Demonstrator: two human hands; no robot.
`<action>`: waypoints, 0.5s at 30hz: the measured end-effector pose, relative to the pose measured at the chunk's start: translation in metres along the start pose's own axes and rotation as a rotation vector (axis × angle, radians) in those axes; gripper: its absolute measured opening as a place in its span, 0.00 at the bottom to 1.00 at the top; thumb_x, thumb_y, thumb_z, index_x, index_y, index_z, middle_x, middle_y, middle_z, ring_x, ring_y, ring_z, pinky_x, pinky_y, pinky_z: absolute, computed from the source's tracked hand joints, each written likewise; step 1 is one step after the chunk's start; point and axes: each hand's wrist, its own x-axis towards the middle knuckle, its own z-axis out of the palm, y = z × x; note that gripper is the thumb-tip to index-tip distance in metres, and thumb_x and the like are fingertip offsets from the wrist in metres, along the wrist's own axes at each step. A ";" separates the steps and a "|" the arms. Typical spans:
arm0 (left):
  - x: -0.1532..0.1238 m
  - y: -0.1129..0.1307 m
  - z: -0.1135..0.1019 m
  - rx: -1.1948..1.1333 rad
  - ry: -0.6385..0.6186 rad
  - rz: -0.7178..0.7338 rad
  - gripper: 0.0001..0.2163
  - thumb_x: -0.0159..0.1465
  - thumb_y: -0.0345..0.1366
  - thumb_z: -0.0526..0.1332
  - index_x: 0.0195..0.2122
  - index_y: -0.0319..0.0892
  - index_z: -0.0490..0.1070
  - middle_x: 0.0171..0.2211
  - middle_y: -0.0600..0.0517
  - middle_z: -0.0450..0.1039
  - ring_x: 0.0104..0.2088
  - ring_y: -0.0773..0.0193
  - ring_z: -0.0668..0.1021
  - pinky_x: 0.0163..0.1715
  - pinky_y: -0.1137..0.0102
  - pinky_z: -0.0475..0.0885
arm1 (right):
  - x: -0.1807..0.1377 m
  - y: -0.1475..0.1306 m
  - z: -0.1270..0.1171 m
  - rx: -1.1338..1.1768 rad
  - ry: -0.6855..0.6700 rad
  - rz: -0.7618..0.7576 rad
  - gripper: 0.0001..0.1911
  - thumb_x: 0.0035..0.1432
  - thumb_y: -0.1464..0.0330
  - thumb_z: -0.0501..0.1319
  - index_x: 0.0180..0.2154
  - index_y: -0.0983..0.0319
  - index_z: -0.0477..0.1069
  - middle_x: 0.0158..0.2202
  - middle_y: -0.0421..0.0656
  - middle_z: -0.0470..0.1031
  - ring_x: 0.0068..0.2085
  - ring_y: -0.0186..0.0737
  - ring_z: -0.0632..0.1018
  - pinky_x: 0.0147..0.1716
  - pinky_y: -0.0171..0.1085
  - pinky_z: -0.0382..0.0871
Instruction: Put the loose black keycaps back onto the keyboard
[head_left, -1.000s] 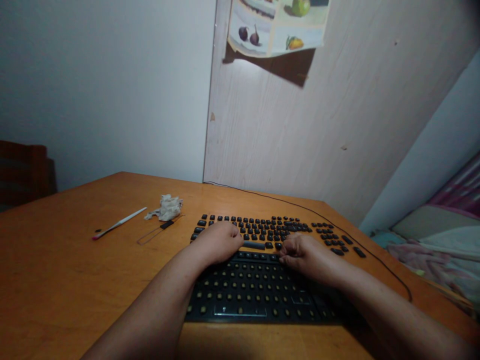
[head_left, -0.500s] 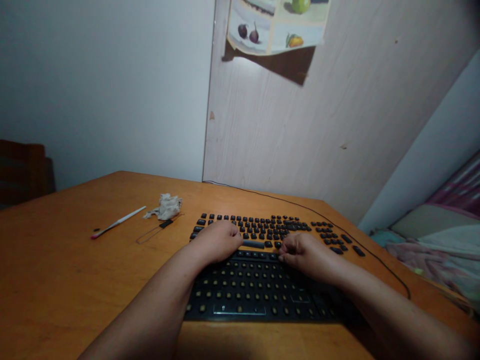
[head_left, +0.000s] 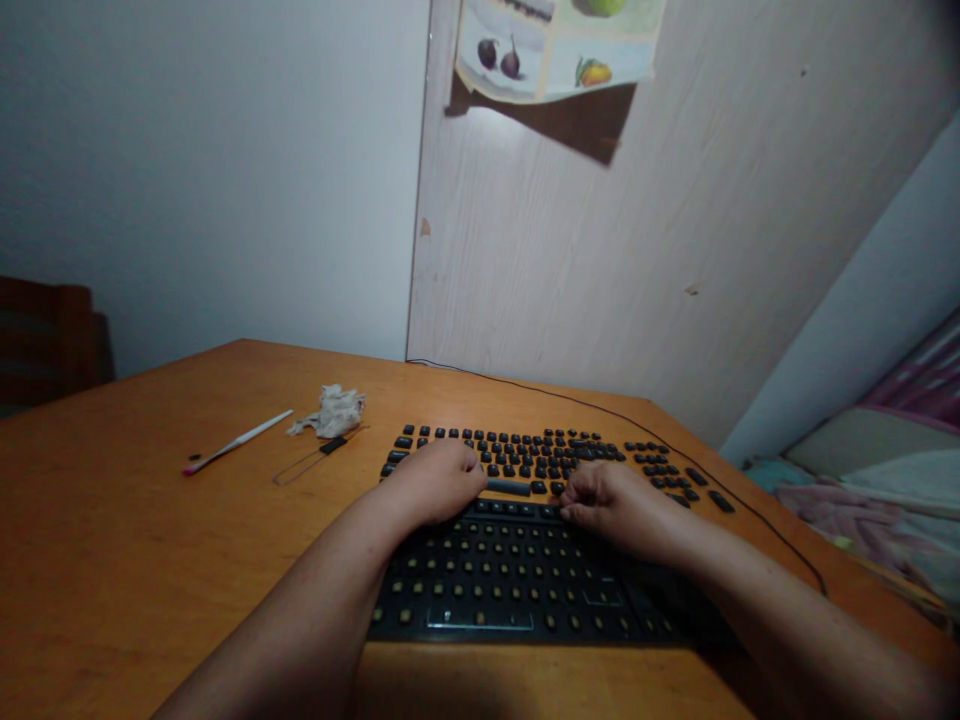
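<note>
A black keyboard point(head_left: 480, 580) lies on the table with most key stems bare and the keycaps of its far row in place. My left hand point(head_left: 442, 480) is curled over the far left part of the keyboard, its fingertips hidden. At the right of the far row my right hand point(head_left: 604, 505) is closed, thumb and fingertips pressed together on the row. What lies between those fingers is too small to make out. Just beyond the keyboard, loose black keycaps point(head_left: 514, 460) lie in rows, with a long space-bar cap point(head_left: 508, 487) close to both hands.
On the left of the wooden table point(head_left: 150, 550) lie a white stick with a pink end point(head_left: 240, 440), a small black piece point(head_left: 195, 457), a wire keycap puller point(head_left: 332, 444) and a crumpled greyish cloth point(head_left: 337, 410). A black cable point(head_left: 600, 407) runs behind the keycaps and down the right.
Both hands stay in nearly the same places on the keyboard. The view has shifted very slightly; no object has visibly moved on the table.
</note>
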 end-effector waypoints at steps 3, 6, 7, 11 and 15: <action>0.000 0.000 0.000 -0.003 0.005 0.001 0.13 0.59 0.39 0.53 0.20 0.41 0.66 0.21 0.52 0.66 0.24 0.66 0.68 0.24 0.70 0.55 | 0.000 -0.001 0.001 -0.004 -0.005 -0.007 0.04 0.55 0.72 0.61 0.29 0.62 0.74 0.30 0.41 0.74 0.33 0.37 0.74 0.32 0.33 0.64; 0.000 0.000 0.000 0.000 0.001 0.004 0.13 0.59 0.39 0.53 0.20 0.41 0.66 0.21 0.52 0.67 0.24 0.66 0.68 0.24 0.70 0.55 | 0.000 -0.001 0.001 -0.008 -0.003 -0.009 0.04 0.55 0.73 0.61 0.30 0.62 0.74 0.30 0.41 0.74 0.32 0.38 0.74 0.32 0.34 0.64; 0.000 0.000 0.000 0.003 -0.002 0.004 0.13 0.59 0.39 0.53 0.20 0.41 0.66 0.22 0.52 0.67 0.24 0.66 0.68 0.25 0.70 0.56 | 0.000 -0.001 0.002 -0.006 0.000 -0.008 0.04 0.55 0.73 0.61 0.30 0.62 0.74 0.30 0.41 0.74 0.32 0.38 0.74 0.32 0.34 0.64; -0.001 0.002 -0.001 0.010 -0.007 0.014 0.12 0.59 0.38 0.53 0.20 0.41 0.66 0.21 0.52 0.67 0.24 0.66 0.68 0.26 0.70 0.56 | 0.000 0.002 0.003 0.003 0.000 -0.013 0.04 0.54 0.73 0.61 0.30 0.61 0.75 0.31 0.41 0.74 0.33 0.38 0.74 0.33 0.34 0.64; -0.001 0.002 -0.001 0.010 -0.001 0.018 0.12 0.59 0.38 0.53 0.19 0.42 0.65 0.20 0.53 0.66 0.24 0.66 0.67 0.24 0.70 0.55 | 0.001 0.002 0.004 -0.009 0.003 -0.017 0.04 0.54 0.72 0.61 0.30 0.61 0.74 0.30 0.41 0.74 0.33 0.38 0.74 0.33 0.34 0.64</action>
